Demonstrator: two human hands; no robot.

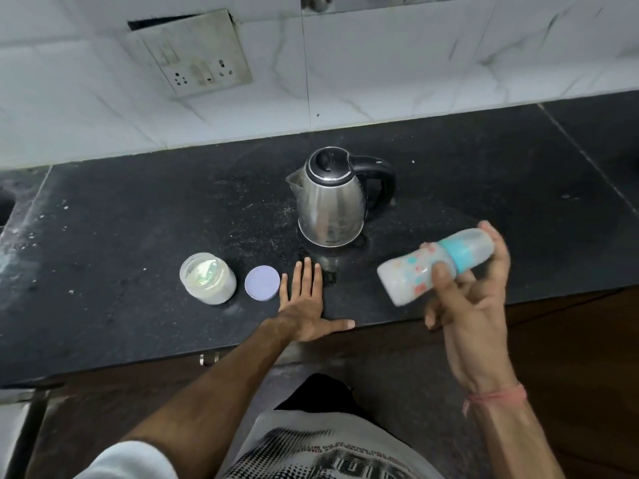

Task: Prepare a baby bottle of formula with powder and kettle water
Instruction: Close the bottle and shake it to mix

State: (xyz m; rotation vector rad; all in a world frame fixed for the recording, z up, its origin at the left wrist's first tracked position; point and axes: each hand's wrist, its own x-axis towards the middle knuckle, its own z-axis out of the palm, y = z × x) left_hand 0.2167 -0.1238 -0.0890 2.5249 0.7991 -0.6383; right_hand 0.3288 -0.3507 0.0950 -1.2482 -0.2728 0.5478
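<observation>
My right hand (466, 305) grips a baby bottle (415, 271) above the counter's front edge. The bottle lies tilted almost sideways, its teal collar and clear cap pointing up right, with milky white liquid inside. My left hand (306, 302) rests flat on the black counter, fingers spread, holding nothing. A steel kettle (330, 202) with a black lid and handle stands upright behind my left hand. To the left sits an open powder jar (207, 283) with white powder inside. Its lilac lid (262, 282) lies flat between the jar and my left hand.
The black stone counter (138, 219) runs across the view, dusted with white specks. A white tiled wall with a wall socket plate (197, 60) stands behind it. Dark wooden cabinet fronts (570, 340) lie below the counter's front edge.
</observation>
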